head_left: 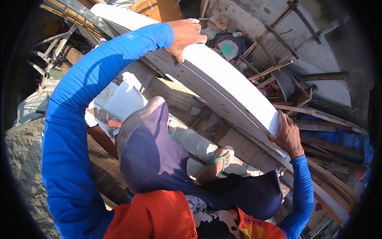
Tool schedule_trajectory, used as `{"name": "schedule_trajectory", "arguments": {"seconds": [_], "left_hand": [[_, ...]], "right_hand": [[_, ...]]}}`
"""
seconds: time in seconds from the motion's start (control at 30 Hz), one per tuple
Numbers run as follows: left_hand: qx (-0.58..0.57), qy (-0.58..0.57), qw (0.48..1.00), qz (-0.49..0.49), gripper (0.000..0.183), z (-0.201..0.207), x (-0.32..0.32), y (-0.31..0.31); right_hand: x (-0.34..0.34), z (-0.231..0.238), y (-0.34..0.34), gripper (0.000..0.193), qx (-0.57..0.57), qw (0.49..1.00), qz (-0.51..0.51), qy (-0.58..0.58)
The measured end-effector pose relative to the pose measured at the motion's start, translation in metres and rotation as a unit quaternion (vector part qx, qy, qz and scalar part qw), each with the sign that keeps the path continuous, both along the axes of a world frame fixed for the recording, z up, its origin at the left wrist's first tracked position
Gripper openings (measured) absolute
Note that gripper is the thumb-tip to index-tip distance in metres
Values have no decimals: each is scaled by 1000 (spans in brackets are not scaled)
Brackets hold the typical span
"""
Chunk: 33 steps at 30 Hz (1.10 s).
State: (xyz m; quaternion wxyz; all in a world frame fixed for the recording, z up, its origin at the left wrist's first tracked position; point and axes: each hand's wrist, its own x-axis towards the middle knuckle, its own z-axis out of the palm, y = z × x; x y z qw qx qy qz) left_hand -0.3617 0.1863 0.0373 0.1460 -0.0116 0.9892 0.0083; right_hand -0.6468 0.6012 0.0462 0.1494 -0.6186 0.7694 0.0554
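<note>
Amid scrap (324, 76), the board (227, 76) (white) slants down rightward.

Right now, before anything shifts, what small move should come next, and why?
I'd probably plant the sandalled foot firmly before shifting the long white board: the left hand and right hand both grip it, so neither seems free for balance, and loose timber lies just beyond it.

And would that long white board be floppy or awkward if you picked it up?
Probably stiff: the long white board looks thick and shows no clear sag between the left hand and the right hand. It may be awkward to turn, because it reaches well past the left hand.
</note>
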Motion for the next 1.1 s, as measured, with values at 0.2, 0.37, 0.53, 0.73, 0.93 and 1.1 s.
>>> {"name": "schedule_trajectory", "arguments": {"seconds": [0.2, 0.37, 0.53, 0.73, 0.93, 1.1], "left_hand": [[18, 11, 1000, 10, 84, -9, 5, -6], [15, 5, 1000, 17, 84, -15, 7, -9], [62, -24, 997, 48, 85, -17, 8, -13], [54, -18, 997, 48, 88, -23, 9, -15], [26, -12, 998, 63, 89, -24, 11, -12], [73, -25, 995, 67, 85, -22, 16, -18]], "right_hand": [[8, -12, -3, 85, -22, 999, 15, 24], [7, -19, -6, 97, 18, 1000, -10, 4], [4, -25, -5, 97, 12, 1000, -4, 10], [8, -21, -11, 96, 24, 1000, -14, 8], [11, -19, -16, 97, 31, 999, -21, 0], [16, -17, -23, 98, 43, 999, -32, -6]]}}
